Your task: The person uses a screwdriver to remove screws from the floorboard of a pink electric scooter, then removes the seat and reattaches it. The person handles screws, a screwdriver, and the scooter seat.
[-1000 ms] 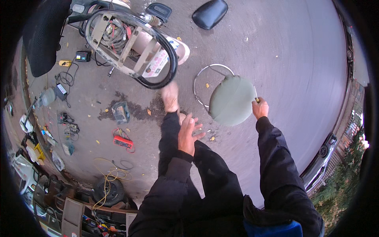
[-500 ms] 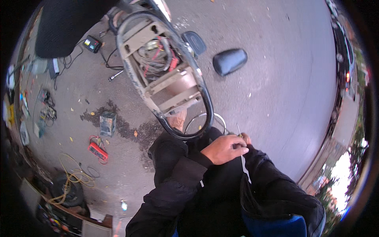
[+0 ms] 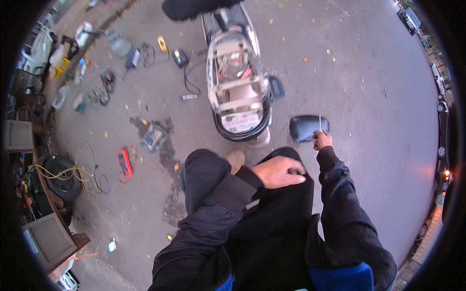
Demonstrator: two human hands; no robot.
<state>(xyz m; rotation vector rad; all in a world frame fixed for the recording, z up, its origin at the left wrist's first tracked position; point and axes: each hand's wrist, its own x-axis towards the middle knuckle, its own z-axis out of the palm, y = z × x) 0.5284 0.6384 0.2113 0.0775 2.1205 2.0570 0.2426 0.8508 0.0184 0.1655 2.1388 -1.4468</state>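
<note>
My right hand (image 3: 323, 140) reaches forward, its fingers closed around a thin, pale rod (image 3: 320, 122) that points up and away. Its kind is too fine to make out. Behind that rod, on the pavement, lies a smooth black rounded case or pad (image 3: 302, 127). Over my lap, my left hand (image 3: 279, 172) has its thumb apart from loosely bent fingers, with nothing visible in it. Ahead of my knees stands a scooter (image 3: 238, 92) with its rear frame bared, and wires (image 3: 235, 65) show in the opening.
A red meter (image 3: 124, 163) and a dark, boxy battery-like block (image 3: 154, 137) lie left on stained ground. Farther off are a black device with a cable (image 3: 180, 57) and a yellow tool (image 3: 162, 43). A tyre (image 3: 62, 177) and yellow hose (image 3: 85, 170) sit beside a cabinet (image 3: 48, 237).
My right hand has moved forward with the rod, away from my left hand, which it was close against. The view has shifted, and the scooter now appears farther off.
</note>
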